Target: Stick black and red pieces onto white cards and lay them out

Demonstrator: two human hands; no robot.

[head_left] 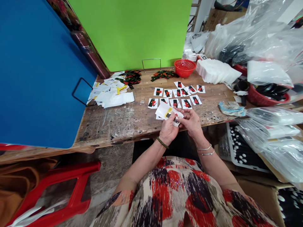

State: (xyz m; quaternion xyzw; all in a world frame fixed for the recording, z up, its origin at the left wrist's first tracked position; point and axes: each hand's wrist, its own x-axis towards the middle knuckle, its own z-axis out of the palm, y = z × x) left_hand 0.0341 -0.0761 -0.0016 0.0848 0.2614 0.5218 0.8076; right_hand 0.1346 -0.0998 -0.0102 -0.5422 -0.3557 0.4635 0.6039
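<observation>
My left hand (169, 126), with a green bead bracelet at the wrist, grips a small white packet (162, 110) that has a yellow patch. The thumb lies over the packet near a dark and red piece. From the other side, my right hand (192, 122) pinches the packet's right end, where a small card with dark and red parts shows; whether it is inside the packet I cannot tell. Just beyond my hands, several white cards (186, 103) lie in rough rows, each bearing a black and red piece. Part of another card is covered by the packet.
A pile of white packets (115, 99) lies at left. Behind are heaps of black and red pieces (132, 77), (164, 74) and a red basket (185, 67). White foam sheets (216, 71), a blue cloth (230, 108) and plastic bags (276, 116) crowd the right. A blue panel (35, 72) borders the left.
</observation>
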